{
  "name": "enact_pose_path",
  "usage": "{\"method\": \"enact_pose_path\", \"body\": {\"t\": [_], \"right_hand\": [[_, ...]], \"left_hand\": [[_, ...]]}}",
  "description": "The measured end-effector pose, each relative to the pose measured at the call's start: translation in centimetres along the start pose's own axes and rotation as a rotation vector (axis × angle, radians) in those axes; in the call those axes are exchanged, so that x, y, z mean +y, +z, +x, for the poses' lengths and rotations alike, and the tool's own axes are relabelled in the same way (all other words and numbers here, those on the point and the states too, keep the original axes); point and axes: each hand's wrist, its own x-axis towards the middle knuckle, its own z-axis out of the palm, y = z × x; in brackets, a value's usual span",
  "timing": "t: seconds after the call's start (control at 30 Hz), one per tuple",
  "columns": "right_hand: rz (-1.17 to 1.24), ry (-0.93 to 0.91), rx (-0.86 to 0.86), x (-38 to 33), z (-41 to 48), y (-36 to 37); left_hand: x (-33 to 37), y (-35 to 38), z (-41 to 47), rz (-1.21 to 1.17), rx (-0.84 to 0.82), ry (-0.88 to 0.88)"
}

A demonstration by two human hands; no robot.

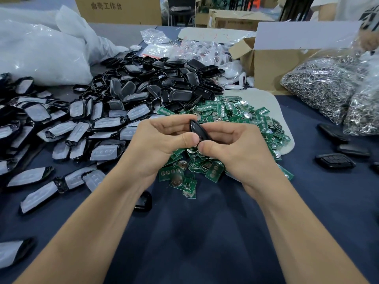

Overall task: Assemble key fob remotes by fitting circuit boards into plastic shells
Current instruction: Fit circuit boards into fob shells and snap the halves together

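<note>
Cloth (194,242) navy | shells (155,85) piled left | boards (235,113) centre | cartons (119,11) behind

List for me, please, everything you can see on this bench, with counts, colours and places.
circuit boards: many, green, heaped at centre
bare shells: many, black, heaped behind and left of the boards
film-covered shells: many, black with grey film, spread on the left
closed fobs: several, black, right edge
key rings: two clear bags, silver, far right
cardboard box: one, brown, open, behind the boards
plastic bags: large, white, back left
tablecloth: one, dark blue, covers the table
held shell: one, black, between both grips
left grip: bare hand, pinches the held shell
right grip: bare hand, pinches the held shell
</note>
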Motion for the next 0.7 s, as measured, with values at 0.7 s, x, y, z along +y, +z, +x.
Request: {"method": "enact_pose_path", "body": {"t": [0.7], "right_hand": [[-0.028, -0.039, 0.033, 0.06, -0.08, 0.47]], "left_hand": [[0.18, 0.08, -0.11, 0.027, 0.052, 0.072]]}}
